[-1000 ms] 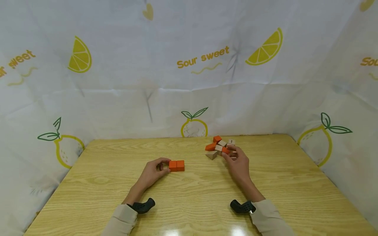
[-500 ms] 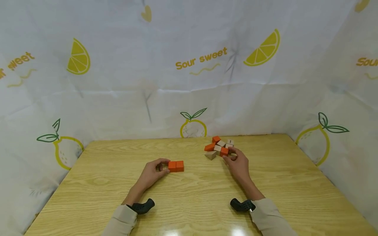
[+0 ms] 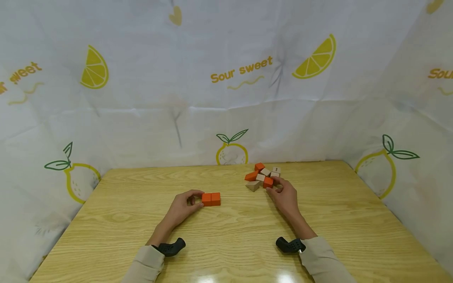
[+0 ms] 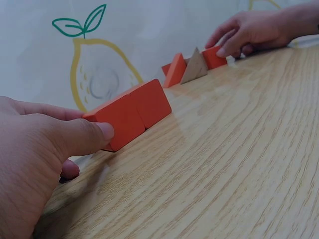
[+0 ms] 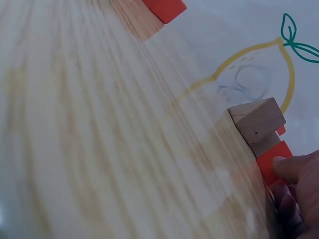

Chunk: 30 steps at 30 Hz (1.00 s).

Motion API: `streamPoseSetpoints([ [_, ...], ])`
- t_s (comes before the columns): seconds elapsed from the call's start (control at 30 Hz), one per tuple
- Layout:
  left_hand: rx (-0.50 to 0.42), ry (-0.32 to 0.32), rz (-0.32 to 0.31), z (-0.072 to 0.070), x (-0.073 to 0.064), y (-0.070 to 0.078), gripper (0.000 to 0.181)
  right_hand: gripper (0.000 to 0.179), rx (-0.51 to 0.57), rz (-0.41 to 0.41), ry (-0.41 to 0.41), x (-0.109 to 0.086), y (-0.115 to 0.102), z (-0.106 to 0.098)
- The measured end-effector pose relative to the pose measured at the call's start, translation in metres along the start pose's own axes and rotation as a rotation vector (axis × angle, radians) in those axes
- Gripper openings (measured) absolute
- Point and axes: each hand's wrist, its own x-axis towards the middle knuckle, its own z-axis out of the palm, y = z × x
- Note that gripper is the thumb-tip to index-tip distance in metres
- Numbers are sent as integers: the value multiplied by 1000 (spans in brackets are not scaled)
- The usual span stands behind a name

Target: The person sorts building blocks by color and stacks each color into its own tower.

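In the head view my left hand pinches the left one of two orange cubes, its thumb on the front face and a finger behind. This orange cube touches a second orange cube on its right, both flat on the table. Farther back, my right hand pinches another orange cube at the front of a block pile; the right wrist view shows the thumb on its face. A plain wooden cube sits directly beside it, and a plain wooden triangular block lies in front.
Behind these lie an orange slanted block, an orange block and several plain wooden blocks, partly overlapped by one another. The wood-grain table ends at a white curtain with lemon prints.
My right hand has drawn slightly toward me and left, and the orange cube at its fingertips has shifted and turned a little. My left hand and its two cubes hold still.
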Motion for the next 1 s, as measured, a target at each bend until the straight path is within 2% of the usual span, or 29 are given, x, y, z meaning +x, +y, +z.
streamPoseSetpoints([
  [0.13, -5, 1, 2, 1, 0, -1, 33, 39, 18, 14, -2, 0, -1, -1],
  [0.3, -11, 0, -4, 1, 1, -1, 33, 41, 8, 58, -36, 1, 0, -2],
  [0.47, -13, 0, -13, 2, 1, -2, 33, 41, 9, 66, -50, 1, 1, -3],
  [1.0, -2, -2, -1, 0, 0, -1, 34, 43, 113, 56, 6, 1, -10, -5],
])
